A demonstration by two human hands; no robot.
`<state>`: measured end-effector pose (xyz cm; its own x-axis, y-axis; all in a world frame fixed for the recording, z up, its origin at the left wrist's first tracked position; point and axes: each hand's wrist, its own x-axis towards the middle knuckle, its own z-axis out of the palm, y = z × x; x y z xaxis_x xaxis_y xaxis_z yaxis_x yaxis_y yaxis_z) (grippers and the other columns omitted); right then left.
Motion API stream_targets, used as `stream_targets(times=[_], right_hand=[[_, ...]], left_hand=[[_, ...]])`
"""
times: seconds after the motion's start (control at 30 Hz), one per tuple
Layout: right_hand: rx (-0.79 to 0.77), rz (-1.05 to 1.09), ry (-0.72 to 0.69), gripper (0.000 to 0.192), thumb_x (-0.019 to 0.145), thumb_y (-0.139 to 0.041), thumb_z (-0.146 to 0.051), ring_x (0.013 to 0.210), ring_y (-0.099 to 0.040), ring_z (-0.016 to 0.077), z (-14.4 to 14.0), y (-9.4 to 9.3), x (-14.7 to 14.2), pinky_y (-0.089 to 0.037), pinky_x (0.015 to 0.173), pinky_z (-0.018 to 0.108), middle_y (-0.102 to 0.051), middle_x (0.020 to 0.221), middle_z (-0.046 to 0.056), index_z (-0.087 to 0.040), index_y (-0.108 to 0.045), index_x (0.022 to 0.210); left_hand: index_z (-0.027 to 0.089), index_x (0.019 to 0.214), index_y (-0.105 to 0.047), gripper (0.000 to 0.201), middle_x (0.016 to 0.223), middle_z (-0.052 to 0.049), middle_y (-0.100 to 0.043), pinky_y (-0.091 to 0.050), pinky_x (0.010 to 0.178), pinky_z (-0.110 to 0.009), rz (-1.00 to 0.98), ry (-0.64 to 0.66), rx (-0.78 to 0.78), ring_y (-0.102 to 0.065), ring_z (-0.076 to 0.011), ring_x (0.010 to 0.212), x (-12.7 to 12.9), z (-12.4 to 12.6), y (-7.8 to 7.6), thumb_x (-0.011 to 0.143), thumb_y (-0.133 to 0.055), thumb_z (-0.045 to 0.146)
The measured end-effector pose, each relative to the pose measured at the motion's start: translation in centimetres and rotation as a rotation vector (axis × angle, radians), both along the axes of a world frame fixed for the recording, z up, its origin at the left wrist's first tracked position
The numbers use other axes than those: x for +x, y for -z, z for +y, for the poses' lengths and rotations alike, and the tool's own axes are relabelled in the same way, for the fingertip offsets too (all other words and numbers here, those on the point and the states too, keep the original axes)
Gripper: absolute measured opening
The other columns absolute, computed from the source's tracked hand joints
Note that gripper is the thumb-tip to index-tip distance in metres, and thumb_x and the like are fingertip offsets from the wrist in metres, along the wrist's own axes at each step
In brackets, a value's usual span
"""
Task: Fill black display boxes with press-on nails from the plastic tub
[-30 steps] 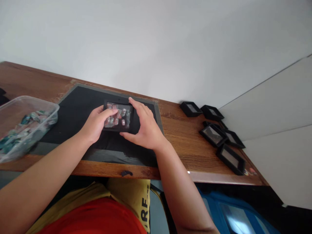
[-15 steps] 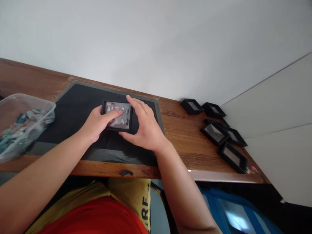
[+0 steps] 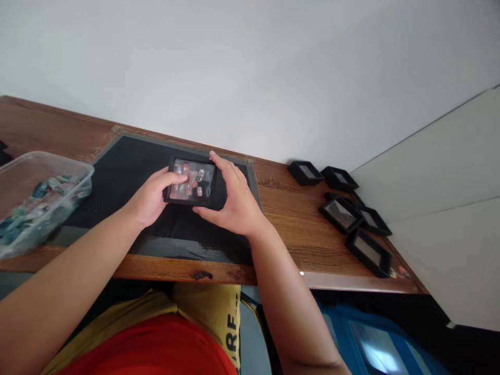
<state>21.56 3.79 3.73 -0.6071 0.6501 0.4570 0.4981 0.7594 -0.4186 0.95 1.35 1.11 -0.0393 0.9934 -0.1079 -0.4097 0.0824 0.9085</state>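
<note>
A small black box [image 3: 206, 194] with a clear front is held over the dark mat, its face turned up toward me. Behind the front sit several glossy oval pieces in pink, clear and dark tones, which look like press-on nails. My left hand [image 3: 152, 197] grips the left side, the thumb lying on the clear front and the fingers partly hidden beneath. Around the right end curves my right hand [image 3: 238, 203], index finger at the far corner and thumb at the near edge.
A clear plastic tub [image 3: 84, 174] of small wrapped teal and pink pieces stands at the left. The black mat [image 3: 128, 156] is taped to the wooden table [image 3: 297, 224]. Several black windowed boxes [image 3: 341, 214] lie at the right, near the wall [image 3: 219, 67].
The box has tilted, so its front looks darker and reflects differently. My left thumb has slid left across the front, uncovering more of the pieces. My right hand stays around the right end.
</note>
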Motion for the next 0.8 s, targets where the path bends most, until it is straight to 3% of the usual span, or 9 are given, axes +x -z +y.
stream_targets(times=[0.13,0.47,0.8], right_hand=[[-0.021,0.029,-0.003,0.109,0.080,-0.083,-0.046,0.155,-0.043,0.0356,0.16,0.03,0.26,-0.035,0.128,0.058,-0.044,0.170,0.013,-0.027,-0.025,0.171],[-0.026,0.061,0.023,0.109,0.080,-0.083,-0.047,0.154,-0.045,0.0357,0.30,-0.26,0.62,-0.036,0.128,0.059,-0.046,0.169,0.012,-0.029,-0.025,0.170],[-0.013,0.044,0.022,0.108,0.079,-0.084,-0.046,0.153,-0.046,0.0357,0.49,-0.10,0.54,-0.036,0.128,0.059,-0.046,0.169,0.013,-0.027,-0.028,0.169]], left_hand=[[0.019,0.098,-0.079,0.039,0.089,-0.003,-0.078,-0.059,0.084,-0.037,-0.014,0.006,-0.009,-0.073,-0.0255,0.090,-0.24,-0.01,-0.04,0.062,-0.085,0.035],[0.019,0.083,-0.073,0.032,0.073,0.000,-0.071,-0.051,0.073,-0.029,0.075,-0.041,0.067,-0.067,-0.0197,0.078,-0.05,-0.23,-0.49,0.054,-0.083,0.024],[0.020,0.076,-0.076,0.026,0.076,0.000,-0.074,-0.053,0.072,-0.029,0.100,-0.080,0.065,-0.066,-0.0177,0.075,0.06,0.30,0.01,0.057,-0.090,0.030]])
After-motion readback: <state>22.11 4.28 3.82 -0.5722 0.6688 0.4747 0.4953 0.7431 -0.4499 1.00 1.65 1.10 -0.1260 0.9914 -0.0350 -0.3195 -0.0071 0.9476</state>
